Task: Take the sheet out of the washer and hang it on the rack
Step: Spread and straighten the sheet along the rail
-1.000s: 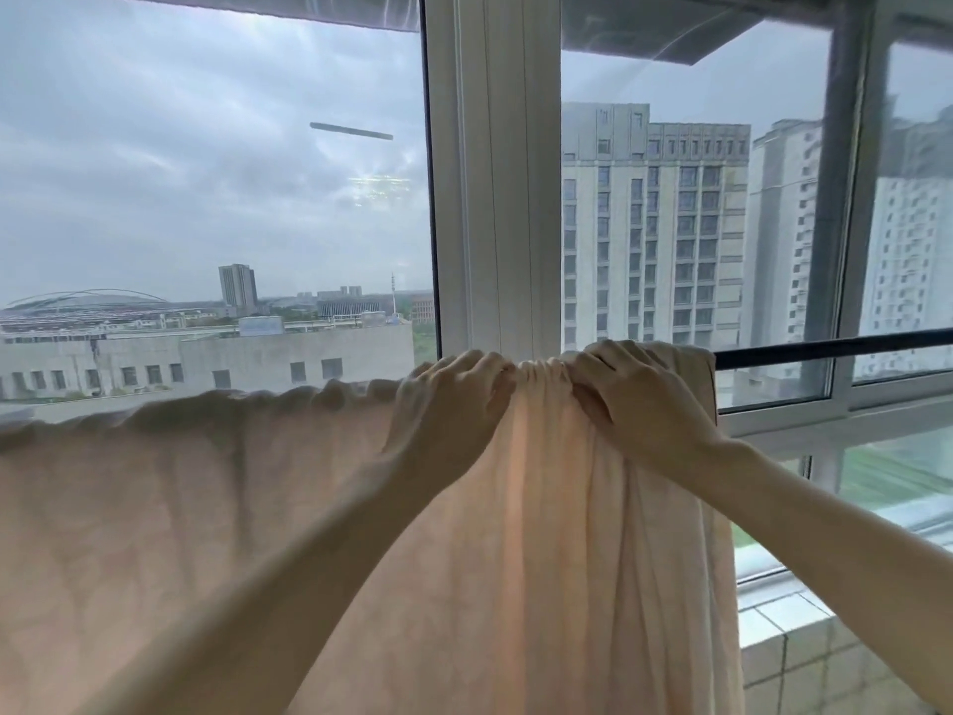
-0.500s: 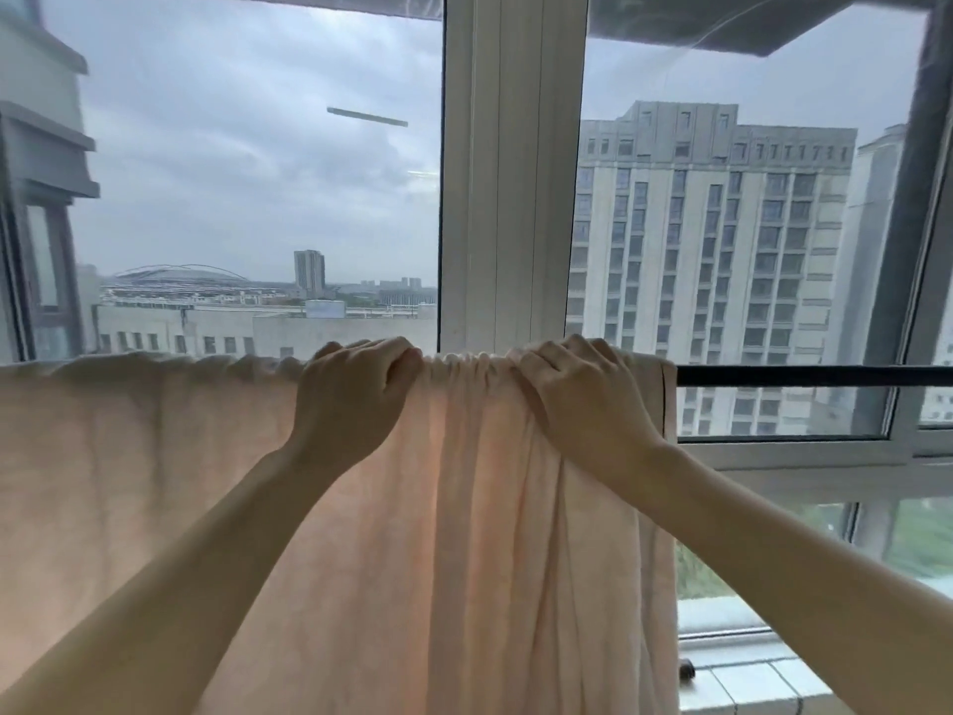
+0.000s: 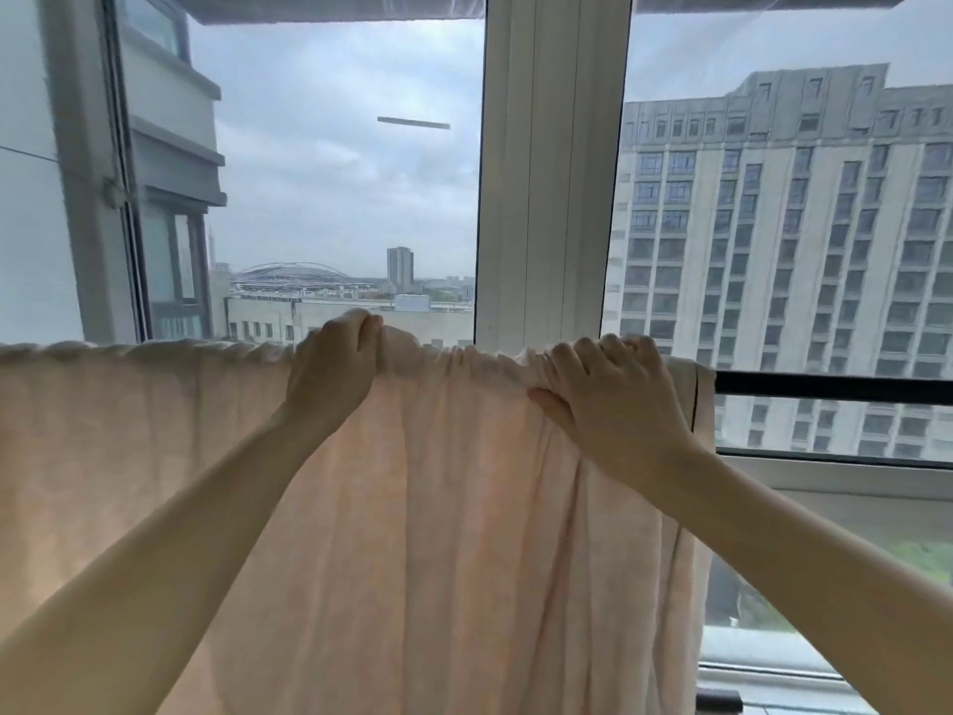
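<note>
- Sheet [image 3: 412,508] position: draped over the dark rack bar [image 3: 835,388] in front of the window frame [image 3: 552,198], with the near side hanging down past the bottom of the view.
- Condition: the top fold lies fairly even on the left. Between the two hands it is gathered into tight pleats. The right edge stops short of a bare run of bar.
- Step in hand, as judged: spreading the bunched section along the bar so the cloth hangs in one flat layer.
- Recommended method: anchor one side and slide the other outward along the bar. Lift the fold slightly so the damp cloth does not drag, and use the free bar on the right. Check that both falls balance, otherwise the weight may pull the sheet off.
- Left hand [image 3: 332,369]: arm raised and extended, fingers curled over the top fold. It is clamped on a pinch of cloth held slightly above the line of the bar.
- Right hand [image 3: 613,399]: knuckles up, fingers hooked over the top, thumb set against the near face of the cloth. It grips the sheet, but whether it also clasps the bar through the cloth cannot be told.
- Risk noted: pulling hard on one gather may shift the far side, which is hidden.
</note>
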`<state>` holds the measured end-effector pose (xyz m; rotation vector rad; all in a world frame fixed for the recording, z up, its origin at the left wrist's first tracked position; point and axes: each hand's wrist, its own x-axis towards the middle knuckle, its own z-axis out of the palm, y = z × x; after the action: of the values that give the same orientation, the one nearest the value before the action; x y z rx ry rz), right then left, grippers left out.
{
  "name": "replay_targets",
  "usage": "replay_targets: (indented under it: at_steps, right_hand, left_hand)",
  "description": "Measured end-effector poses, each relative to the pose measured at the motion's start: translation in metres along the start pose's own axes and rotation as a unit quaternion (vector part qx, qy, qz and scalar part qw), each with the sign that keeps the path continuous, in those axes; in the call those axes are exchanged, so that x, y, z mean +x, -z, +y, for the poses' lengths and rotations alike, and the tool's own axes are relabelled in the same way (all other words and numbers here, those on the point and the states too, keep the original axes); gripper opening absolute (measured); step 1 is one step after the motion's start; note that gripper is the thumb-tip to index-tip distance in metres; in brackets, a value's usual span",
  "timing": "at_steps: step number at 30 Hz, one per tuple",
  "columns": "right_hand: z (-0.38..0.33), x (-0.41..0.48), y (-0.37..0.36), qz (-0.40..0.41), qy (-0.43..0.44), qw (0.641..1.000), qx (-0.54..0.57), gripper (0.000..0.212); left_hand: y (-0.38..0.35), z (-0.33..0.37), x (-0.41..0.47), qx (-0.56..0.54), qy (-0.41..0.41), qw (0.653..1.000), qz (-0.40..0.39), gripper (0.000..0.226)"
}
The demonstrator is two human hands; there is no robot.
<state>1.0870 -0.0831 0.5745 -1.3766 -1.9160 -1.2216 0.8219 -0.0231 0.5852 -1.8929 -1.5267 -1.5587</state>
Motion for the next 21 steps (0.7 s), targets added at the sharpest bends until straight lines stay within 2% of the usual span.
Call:
replay_targets:
  at_steps: [3, 7, 11, 14, 16, 18, 21]
  right_hand:
    - [0.026, -0.013, -0.003, 0.003, -0.016, 1.000, -0.024, 0.039]
    - [0.050, -0.023, -0.001, -0.032, -0.051, 0.998, -0.019, 0.045]
    - [0.037, -0.009, 0.006, -0.057, -0.089, 0.993, 0.055, 0.040]
    - [0.014, 0.006, 0.010, -0.044, -0.032, 0.995, 0.081, 0.034]
    - [0.002, 0.015, 0.010, -0.047, -0.005, 0.995, 0.092, 0.029]
    - [-0.005, 0.022, 0.008, -0.041, -0.004, 0.992, 0.117, 0.024]
    - [-0.006, 0.031, 0.004, -0.024, -0.018, 0.985, 0.172, 0.018]
  left_hand:
    - [0.004, -0.013, 0.003, 0.006, 0.010, 1.000, 0.003, 0.036]
    - [0.011, -0.030, 0.002, 0.082, 0.012, 0.996, 0.012, 0.030]
    - [0.011, -0.017, -0.006, -0.010, -0.048, 0.999, -0.022, 0.012]
    - [0.005, 0.000, -0.014, -0.067, -0.104, 0.989, -0.085, 0.016]
    - [0.000, 0.006, -0.016, -0.063, -0.138, 0.983, -0.103, 0.019]
    - [-0.005, 0.011, -0.017, -0.057, -0.161, 0.980, -0.098, 0.017]
    - [-0.005, 0.013, -0.014, -0.082, -0.137, 0.985, -0.066, 0.008]
